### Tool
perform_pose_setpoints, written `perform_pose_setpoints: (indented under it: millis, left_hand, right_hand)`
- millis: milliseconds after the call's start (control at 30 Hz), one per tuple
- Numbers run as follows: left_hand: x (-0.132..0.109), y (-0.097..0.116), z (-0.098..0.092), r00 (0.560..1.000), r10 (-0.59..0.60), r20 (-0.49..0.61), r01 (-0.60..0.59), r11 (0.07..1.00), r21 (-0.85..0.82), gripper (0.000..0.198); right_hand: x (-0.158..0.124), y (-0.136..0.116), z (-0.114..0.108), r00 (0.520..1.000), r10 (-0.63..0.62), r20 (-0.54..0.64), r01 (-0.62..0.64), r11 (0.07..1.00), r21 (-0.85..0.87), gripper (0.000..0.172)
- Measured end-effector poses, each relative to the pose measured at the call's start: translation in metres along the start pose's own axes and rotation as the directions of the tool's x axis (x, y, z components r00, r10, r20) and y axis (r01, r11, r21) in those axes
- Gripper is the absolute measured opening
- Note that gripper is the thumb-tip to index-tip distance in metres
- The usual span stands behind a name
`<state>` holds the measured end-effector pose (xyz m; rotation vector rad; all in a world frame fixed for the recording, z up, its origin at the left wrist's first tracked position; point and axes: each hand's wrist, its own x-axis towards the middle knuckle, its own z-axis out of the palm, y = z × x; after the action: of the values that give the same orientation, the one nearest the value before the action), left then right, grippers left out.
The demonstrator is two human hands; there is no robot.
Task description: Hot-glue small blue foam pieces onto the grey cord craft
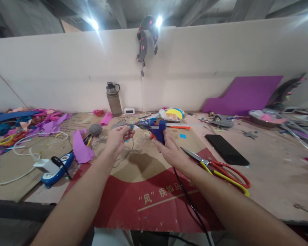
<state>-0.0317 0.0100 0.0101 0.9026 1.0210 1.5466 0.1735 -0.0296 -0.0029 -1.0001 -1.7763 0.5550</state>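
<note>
In my right hand (170,147) is a blue glue gun (157,129), its nozzle pointing left and its black cord running down over the front edge. My left hand (119,138) pinches a small grey piece (120,125) close to the nozzle tip. Grey string (128,152) trails below the fingers. Under both hands lies a brown and red cardboard sheet (143,174) with printed characters. A ball of grey yarn (95,130) sits left of my left hand.
Scissors with red and yellow handles (220,169) and a black phone (227,149) lie right. A blue power strip (58,171), white cables and felt scraps (52,124) occupy the left. A bottle (114,100) stands by the back wall, near a purple sheet (243,95).
</note>
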Motion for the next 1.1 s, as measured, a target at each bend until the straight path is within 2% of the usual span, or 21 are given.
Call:
perform_pose_setpoints:
  millis: [133,633,767,1100]
  left_hand:
    - [-0.001,-0.001,0.001,1.0,-0.003,-0.004,0.003,1.0,-0.003,0.009]
    - [-0.002,-0.001,0.002,1.0,-0.015,-0.013,0.015,1.0,0.009,0.009]
    - [-0.002,0.0,0.002,1.0,-0.006,-0.006,0.006,1.0,0.006,0.012]
    - [-0.007,0.001,0.006,0.999,0.017,0.032,-0.017,1.0,-0.004,0.012]
  right_hand:
    - [0.0,-0.01,-0.002,0.998,-0.014,0.065,0.013,1.0,0.017,0.024]
    - [-0.002,-0.012,0.002,0.999,-0.009,0.048,0.009,1.0,0.002,0.016]
    - [-0.004,-0.012,0.002,0.998,0.027,0.053,-0.025,0.999,-0.031,0.019]
    - [-0.006,-0.015,0.002,0.997,0.027,0.077,-0.021,0.997,-0.08,0.025]
